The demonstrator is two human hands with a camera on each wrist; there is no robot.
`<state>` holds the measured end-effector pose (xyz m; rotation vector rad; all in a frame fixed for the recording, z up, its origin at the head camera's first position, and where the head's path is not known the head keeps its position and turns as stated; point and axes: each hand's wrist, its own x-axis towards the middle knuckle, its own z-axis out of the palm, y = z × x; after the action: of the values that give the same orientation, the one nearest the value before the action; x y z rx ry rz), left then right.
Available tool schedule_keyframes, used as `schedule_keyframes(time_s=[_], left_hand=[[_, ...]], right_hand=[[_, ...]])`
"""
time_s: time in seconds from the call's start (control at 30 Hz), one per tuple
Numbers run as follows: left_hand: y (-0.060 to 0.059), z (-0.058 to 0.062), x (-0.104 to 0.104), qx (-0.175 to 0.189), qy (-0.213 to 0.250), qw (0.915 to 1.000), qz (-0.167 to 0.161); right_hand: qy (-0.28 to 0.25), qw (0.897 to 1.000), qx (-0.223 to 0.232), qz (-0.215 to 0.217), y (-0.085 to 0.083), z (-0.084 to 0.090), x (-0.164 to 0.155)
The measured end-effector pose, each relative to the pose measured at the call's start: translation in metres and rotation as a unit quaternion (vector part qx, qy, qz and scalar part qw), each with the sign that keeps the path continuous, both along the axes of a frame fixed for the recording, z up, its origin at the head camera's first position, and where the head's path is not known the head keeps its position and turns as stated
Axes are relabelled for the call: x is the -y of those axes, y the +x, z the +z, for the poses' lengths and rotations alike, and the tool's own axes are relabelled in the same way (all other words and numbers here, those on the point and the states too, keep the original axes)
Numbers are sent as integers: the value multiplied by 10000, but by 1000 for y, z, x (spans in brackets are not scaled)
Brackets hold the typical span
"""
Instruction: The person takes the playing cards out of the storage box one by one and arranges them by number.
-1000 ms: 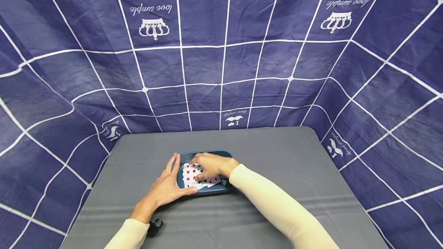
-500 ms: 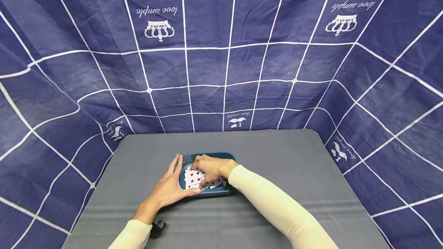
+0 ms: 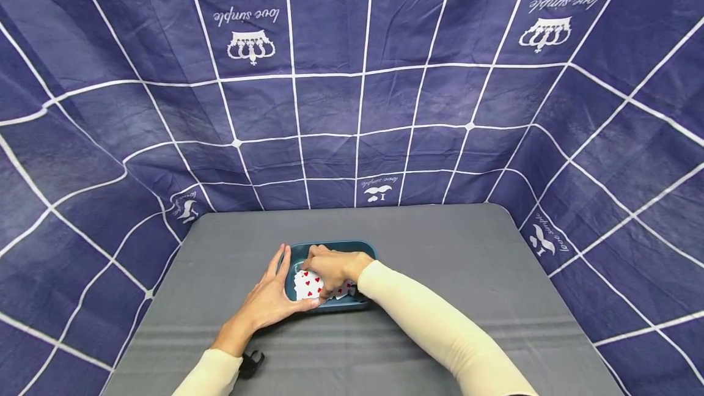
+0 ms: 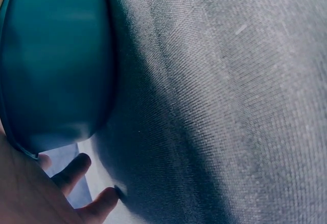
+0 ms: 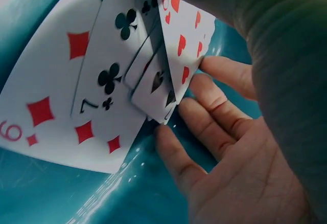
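A teal plastic tray (image 3: 342, 242) holds loose playing cards. My right hand (image 3: 333, 266) reaches into it and grips a bunch of cards, with a heart card (image 5: 186, 40) on its face. In the right wrist view its fingertips touch the bunch's edge; its thumb end is hidden. Beside them lie a seven of clubs (image 5: 110, 78) and a six of diamonds (image 5: 43, 109), fanned on the tray bottom. At the tray's left end my left hand (image 3: 266, 301) rests with fingers spread, thumb along the front rim. The left wrist view shows the tray's outer wall (image 4: 56, 65) beside that hand.
The tray stands on a grey cloth-covered table (image 3: 440, 261). A blue curtain (image 3: 324, 102) with white grid lines hangs behind and at both sides. A black strap piece (image 3: 251, 364) sticks out at my left wrist.
My right fingers have drawn in around the cards, and the heart card has tilted. My left hand stays at the tray's left end. The head view has shifted slightly.
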<state>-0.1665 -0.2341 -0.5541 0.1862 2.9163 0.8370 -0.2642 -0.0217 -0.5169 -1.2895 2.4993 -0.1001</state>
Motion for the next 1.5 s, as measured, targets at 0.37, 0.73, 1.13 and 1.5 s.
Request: schedule_keyframes(time_s=[0.37,0.73,1.13,1.5], left_hand=[[2,-2,-1,5,37,10000,38],[1,-1,2,-73,-24,10000,54],[2,-3,0,-108,-51,9998,127],[-1,-3,-2,-28,-100,9999,109]], right_hand=[[-279,9992,233,-154,1,6,-6],[-945,9948,329,-197,-6,26,-35],[-1712,9835,310,-500,-25,39,-87],[-2147,9713,-138,-1015,-61,41,-150]])
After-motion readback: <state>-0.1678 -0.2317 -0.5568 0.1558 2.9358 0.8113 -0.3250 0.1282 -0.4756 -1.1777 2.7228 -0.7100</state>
